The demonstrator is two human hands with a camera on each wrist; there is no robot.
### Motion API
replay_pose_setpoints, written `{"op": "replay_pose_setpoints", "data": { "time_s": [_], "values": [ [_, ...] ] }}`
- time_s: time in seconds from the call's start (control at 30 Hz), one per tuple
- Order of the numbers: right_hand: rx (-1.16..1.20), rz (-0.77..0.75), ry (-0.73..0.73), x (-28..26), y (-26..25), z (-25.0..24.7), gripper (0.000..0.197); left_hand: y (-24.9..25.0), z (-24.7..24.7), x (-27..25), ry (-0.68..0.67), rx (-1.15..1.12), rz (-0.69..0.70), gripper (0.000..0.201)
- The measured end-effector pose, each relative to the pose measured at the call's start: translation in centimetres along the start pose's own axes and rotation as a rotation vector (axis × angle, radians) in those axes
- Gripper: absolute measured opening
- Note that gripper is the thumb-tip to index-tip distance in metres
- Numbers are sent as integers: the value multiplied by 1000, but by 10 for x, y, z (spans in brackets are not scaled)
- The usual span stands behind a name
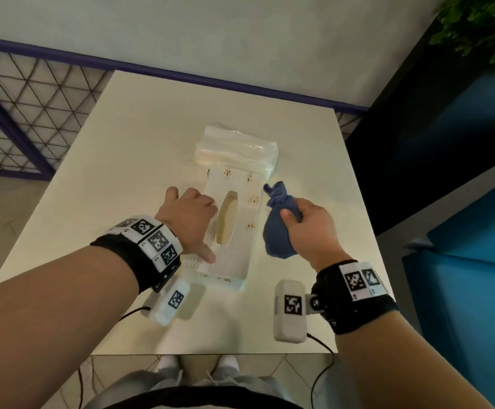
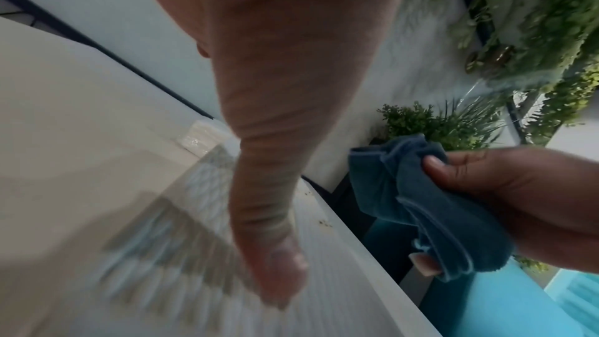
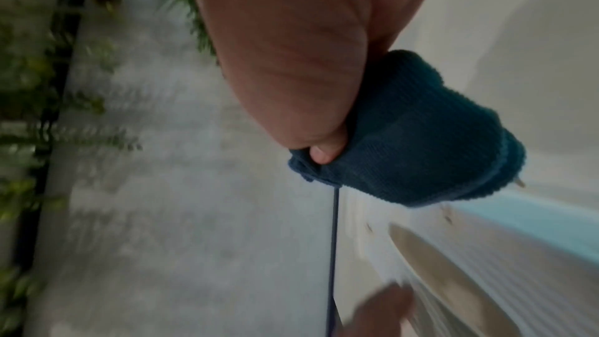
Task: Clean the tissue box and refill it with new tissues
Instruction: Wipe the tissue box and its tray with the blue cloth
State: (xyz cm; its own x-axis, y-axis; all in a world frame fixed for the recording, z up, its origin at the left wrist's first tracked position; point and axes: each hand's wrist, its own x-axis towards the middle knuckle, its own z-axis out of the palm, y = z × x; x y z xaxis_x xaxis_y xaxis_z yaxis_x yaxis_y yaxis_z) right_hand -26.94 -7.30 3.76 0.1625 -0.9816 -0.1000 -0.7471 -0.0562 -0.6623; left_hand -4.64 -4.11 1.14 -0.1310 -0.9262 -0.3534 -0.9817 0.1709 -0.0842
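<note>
Tissue box [image 1: 234, 219]: mid-table, slot up, looks empty. Your left hand [image 1: 188, 219] steadies its near-left edge, fingers spread flat. Your right hand [image 1: 311, 231] grips bunched blue cloth [image 1: 278, 231] just beside box (wiping apparently pending). Wrapped tissue pack [image 1: 237, 153] behind box, unopened; refill outstanding.

Green plants [image 1: 482, 28] beside blue cabinet [image 1: 459, 261]

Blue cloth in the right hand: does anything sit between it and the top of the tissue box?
Nothing visible does. The blue cloth, bunched in the right hand, hangs just off the right edge of the tissue box. The left hand rests on the box's left side.
</note>
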Motion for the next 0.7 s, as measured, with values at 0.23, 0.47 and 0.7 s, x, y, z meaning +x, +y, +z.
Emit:
{"op": "replay_pose_setpoints", "data": {
  "time_s": [0.23, 0.47, 0.7],
  "values": [
    [-614, -75, -493, -7, -4, 94, 59, 2, 7, 2, -42, -66, -39, 97],
    [-694, -2, -432, 85, -25, 92, 63, 1, 8, 4, -84, -29, -44, 105],
    [-687, -110, -588, -8, -13, 90, 65, 4, 8, 5, -76, -25, -42, 101]
  ]
}}
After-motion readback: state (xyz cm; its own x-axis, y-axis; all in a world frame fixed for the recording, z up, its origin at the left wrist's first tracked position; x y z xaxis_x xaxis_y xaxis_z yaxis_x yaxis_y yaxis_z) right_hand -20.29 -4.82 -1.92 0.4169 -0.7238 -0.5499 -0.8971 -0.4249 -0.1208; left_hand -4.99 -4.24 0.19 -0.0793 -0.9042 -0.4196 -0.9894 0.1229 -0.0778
